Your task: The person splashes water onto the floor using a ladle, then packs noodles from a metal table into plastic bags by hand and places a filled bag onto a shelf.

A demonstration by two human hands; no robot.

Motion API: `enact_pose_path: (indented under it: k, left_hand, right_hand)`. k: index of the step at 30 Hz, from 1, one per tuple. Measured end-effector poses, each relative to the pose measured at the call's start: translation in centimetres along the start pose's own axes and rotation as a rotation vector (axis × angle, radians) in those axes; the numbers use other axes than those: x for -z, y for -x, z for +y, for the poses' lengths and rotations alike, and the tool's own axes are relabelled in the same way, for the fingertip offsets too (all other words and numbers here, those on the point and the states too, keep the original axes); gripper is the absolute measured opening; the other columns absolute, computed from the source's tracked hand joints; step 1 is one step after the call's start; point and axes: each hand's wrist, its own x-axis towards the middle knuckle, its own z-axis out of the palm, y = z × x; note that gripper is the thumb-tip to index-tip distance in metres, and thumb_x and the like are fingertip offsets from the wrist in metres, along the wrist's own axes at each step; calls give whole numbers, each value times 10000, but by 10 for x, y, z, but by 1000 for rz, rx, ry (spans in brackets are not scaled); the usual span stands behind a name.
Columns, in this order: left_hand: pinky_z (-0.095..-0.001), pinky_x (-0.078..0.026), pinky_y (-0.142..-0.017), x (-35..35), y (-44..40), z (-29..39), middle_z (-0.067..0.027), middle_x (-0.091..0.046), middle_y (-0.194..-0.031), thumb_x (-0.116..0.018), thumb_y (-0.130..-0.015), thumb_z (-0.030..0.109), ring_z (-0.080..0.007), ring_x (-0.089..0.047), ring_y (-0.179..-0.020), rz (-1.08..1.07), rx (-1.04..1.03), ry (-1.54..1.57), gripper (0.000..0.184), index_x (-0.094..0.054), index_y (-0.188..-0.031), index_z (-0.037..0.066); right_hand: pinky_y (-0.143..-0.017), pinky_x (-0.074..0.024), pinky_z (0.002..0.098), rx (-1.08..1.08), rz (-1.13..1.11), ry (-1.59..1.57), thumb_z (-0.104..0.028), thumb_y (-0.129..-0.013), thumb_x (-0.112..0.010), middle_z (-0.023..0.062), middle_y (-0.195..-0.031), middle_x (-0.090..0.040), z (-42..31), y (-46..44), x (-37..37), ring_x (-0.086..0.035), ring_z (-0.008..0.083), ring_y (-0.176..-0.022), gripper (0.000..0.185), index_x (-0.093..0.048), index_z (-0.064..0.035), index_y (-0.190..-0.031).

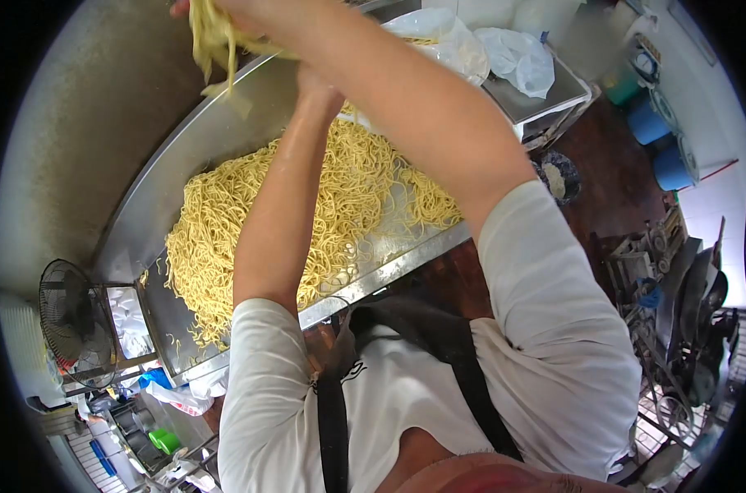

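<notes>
My right arm reaches across to the top left, where my right hand [246, 11] grips a bunch of yellow noodles [212, 39]; the top edge cuts off part of the hand. Loose strands hang from it over the rim of the metal tray. Below the right forearm, only the wrist end of my left hand [316, 85] shows; its fingers are hidden. A large heap of yellow noodles [217, 222] lies in the metal tray [406, 251] under my arms, with a smaller spread of them to the right.
Plastic bags [517, 62] sit on a metal-topped table at the upper right. A fan [77, 320] stands by the tray's left end. Blue bins [651, 123] line the right wall, and a rack with pans [693, 304] is at the far right. Green cups [166, 442] are lower left.
</notes>
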Motion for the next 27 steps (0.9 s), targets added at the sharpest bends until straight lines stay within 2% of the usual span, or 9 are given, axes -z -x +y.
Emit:
enact_pose_path:
  k: [4,5,9,13,15,17,20,24,27]
  left_hand:
    - [-348,-523,-731,72,62,52,-18,-597,-1015,-588,-946,258,-115,-566,-898,363,416,335,202,-565,-1060,92]
    - [-296,-558,-673,168,57,0,-72,-603,-985,-527,-987,242,-188,-607,-796,-71,174,425,258,-561,-1171,64]
    - [-260,-536,-691,263,129,83,-29,-599,-983,-542,-978,355,-134,-603,-837,583,329,112,309,-593,-1114,82]
    - [-318,-502,-608,510,152,10,-34,-632,-744,-568,-941,250,-144,-619,-689,395,833,-766,219,-628,-807,87]
    - [-435,-512,-651,572,186,-39,-90,-669,-833,-516,-923,211,-228,-653,-780,-204,240,-1988,222,-630,-819,51]
    - [-495,-512,-751,650,212,-106,-161,-682,-1031,-510,-891,188,-308,-652,-969,-379,345,-2046,229,-672,-953,38]
    - [-476,-504,-860,509,154,-136,-186,-635,-1183,-555,-883,235,-342,-609,-1094,-638,870,-1963,329,-640,-1138,46]
    - [-439,-377,-1064,204,65,-146,-231,-480,-1400,-696,-827,462,-373,-468,-1293,-139,298,-1209,809,-389,-1432,21]
    - [-387,-250,-1148,109,42,-176,-202,-307,-1531,-659,-853,517,-312,-264,-1434,-196,326,-595,902,-252,-1507,47]
  right_hand:
    - [-939,-435,434,136,-333,381,-104,-792,-579,224,-1111,-554,28,128,51,-514,402,-1059,482,-483,2,-1252]
    - [-938,-429,416,218,-354,379,-62,-764,-588,214,-1115,-544,35,168,78,-495,401,-1062,478,-469,-5,-1223]
    - [-701,-514,324,-399,-191,386,32,-790,-580,119,-837,-648,111,310,158,-638,255,-754,291,-619,-29,-1072]
    - [-673,-525,313,-519,-52,360,-10,-854,-570,117,-851,-681,114,328,186,-669,234,-764,204,-627,2,-1051]
    - [-675,-524,318,-546,-36,347,-38,-849,-595,122,-865,-679,124,328,189,-666,224,-765,186,-620,20,-1024]
    - [-674,-521,323,-531,-21,408,-67,-843,-620,126,-865,-672,139,329,192,-661,220,-762,180,-613,31,-995]
    - [-672,-514,330,-518,30,526,-101,-830,-650,133,-852,-650,157,340,189,-643,227,-748,184,-598,24,-955]
    - [-680,-510,318,-536,119,516,-132,-843,-670,114,-858,-623,142,334,168,-614,205,-740,250,-548,6,-1013]
    - [-694,-511,309,-460,188,585,-139,-856,-667,105,-862,-615,135,330,154,-607,196,-748,281,-526,-7,-1059]
